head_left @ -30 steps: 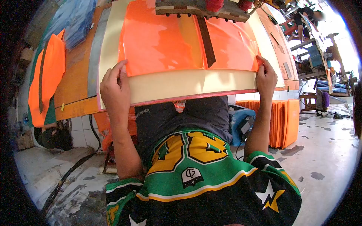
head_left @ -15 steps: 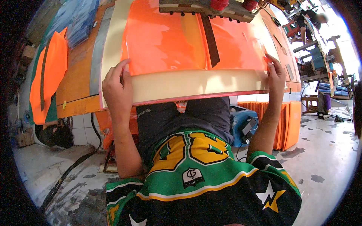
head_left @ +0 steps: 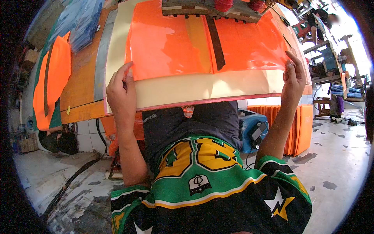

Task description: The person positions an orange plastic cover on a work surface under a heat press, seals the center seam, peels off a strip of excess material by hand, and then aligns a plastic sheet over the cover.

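A glossy orange plastic sheet (head_left: 163, 46) lies on a cream board (head_left: 187, 86), with a dark brown strip (head_left: 216, 45) running across its middle. At the sheet's near left corner, my left hand (head_left: 122, 89) pinches the edge between thumb and fingers. My right hand (head_left: 293, 76) grips the right edge, fingers bent and closed around the corner, where the plastic is slightly rippled. Over the far side of the sheet hangs a metal machine bar (head_left: 212, 8) with a row of bolts, hiding part of the plastic.
Left on the wooden table (head_left: 80, 84) lie an orange piece with a dark strip (head_left: 50, 84) and blue plastic sheets (head_left: 80, 25). A stack of orange sheets (head_left: 298, 130) and a blue box (head_left: 251, 130) stand below. Another person (head_left: 320, 19) is in the far right background.
My right hand has moved to the right, and the sheet's right edge has spread outward with it. My left hand stays at the left corner.
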`<state>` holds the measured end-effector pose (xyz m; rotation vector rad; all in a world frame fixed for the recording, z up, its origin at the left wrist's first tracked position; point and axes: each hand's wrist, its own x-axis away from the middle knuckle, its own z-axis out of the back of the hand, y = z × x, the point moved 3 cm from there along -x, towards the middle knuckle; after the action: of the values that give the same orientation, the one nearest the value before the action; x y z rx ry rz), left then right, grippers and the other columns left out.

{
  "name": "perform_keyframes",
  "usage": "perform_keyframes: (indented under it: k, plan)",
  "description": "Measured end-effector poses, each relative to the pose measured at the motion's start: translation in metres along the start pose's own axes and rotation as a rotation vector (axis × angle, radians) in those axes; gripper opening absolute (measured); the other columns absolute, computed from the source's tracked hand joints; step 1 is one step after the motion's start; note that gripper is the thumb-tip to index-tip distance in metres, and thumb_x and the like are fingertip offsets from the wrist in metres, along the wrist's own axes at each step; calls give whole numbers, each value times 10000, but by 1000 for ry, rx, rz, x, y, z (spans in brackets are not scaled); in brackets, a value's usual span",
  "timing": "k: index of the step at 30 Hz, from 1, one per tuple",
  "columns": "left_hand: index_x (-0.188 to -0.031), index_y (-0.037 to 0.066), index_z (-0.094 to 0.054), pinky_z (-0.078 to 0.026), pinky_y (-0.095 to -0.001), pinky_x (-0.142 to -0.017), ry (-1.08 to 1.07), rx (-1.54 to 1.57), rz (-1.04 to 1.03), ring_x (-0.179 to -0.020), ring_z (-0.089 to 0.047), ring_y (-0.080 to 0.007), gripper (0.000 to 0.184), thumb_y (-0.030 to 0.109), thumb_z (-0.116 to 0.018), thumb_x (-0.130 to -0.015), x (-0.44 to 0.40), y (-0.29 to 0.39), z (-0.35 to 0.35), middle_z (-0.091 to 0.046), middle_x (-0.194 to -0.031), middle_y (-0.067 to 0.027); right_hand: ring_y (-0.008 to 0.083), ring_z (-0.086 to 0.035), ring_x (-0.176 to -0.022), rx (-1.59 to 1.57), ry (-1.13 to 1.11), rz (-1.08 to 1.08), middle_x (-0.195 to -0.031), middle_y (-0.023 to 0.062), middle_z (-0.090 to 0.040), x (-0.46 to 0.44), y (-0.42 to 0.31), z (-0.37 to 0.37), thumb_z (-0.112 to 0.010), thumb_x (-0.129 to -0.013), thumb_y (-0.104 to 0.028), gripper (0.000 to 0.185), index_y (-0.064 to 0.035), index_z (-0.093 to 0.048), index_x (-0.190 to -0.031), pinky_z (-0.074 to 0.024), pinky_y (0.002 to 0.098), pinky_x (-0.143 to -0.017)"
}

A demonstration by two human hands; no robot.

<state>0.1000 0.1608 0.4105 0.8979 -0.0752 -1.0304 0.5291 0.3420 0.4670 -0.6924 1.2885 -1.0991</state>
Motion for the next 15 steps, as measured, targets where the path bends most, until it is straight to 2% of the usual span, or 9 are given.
perform_keyframes:
  k: [4, 6, 7, 9, 10, 12, 15]
  plan:
    - [-1321, 70, -680, -524, -365, -959, 12, -6, -4, -1110, -692, -263, 309, 197, -575, -1060, 0, 0, 2, -715, -1282, -168, 16, -380, -634, -75, -13, 27, -814, -49, -525, 4, 6, 2, -599, -1026, -83, 266, -9, -704, -1258, -266, 189, -541]
    - [-1364, 84, -652, -517, -351, -864, 20, 32, 52, -936, -656, -227, 341, 222, -591, -1058, 1, 1, 2, -723, -1067, -133, 17, -370, -622, -91, -13, 35, -807, -50, -517, 7, 7, 0, -604, -1024, -85, 258, -4, -706, -1246, -253, 195, -532]
    - [-1364, 84, -652, -517, -351, -864, 21, 32, 53, -936, -656, -227, 341, 222, -591, -1058, 1, 2, 3, -723, -1067, -133, 16, -369, -622, -95, 10, 22, -809, -47, -521, 9, 8, 0, -610, -1021, -86, 250, 1, -709, -1234, -250, 195, -533]
    - [-1411, 103, -617, -462, -328, -734, 16, 62, 109, -762, -509, -180, 389, 254, -614, -1053, 2, 4, 5, -546, -820, -47, 15, -368, -621, -99, 31, 9, -812, -45, -525, 13, 7, -1, -615, -1018, -87, 243, 5, -712, -1221, -247, 195, -534]
    - [-1411, 103, -617, -462, -328, -734, 17, 62, 110, -762, -509, -180, 389, 254, -614, -1053, 2, 5, 4, -546, -820, -47, 15, -368, -622, -104, 36, 1, -812, -45, -525, 14, 7, -1, -622, -1014, -91, 238, 0, -717, -1213, -248, 195, -535]
    - [-1445, 114, -588, -387, -312, -660, 78, 163, 100, -704, -373, -146, 429, 278, -628, -1050, 1, 7, 3, -354, -771, 8, 15, -368, -622, -109, 40, -7, -813, -45, -526, 16, 7, -1, -628, -1011, -95, 233, -6, -721, -1204, -248, 194, -536]
    - [-1450, 117, -583, -381, -291, -660, 94, 220, 110, -709, -384, -125, 431, 268, -633, -1050, -1, 3, 2, -386, -774, 23, 17, -369, -630, -83, 84, -35, -817, -49, -529, 18, 10, 2, -630, -1008, -103, 224, -17, -726, -1191, -256, 193, -543]
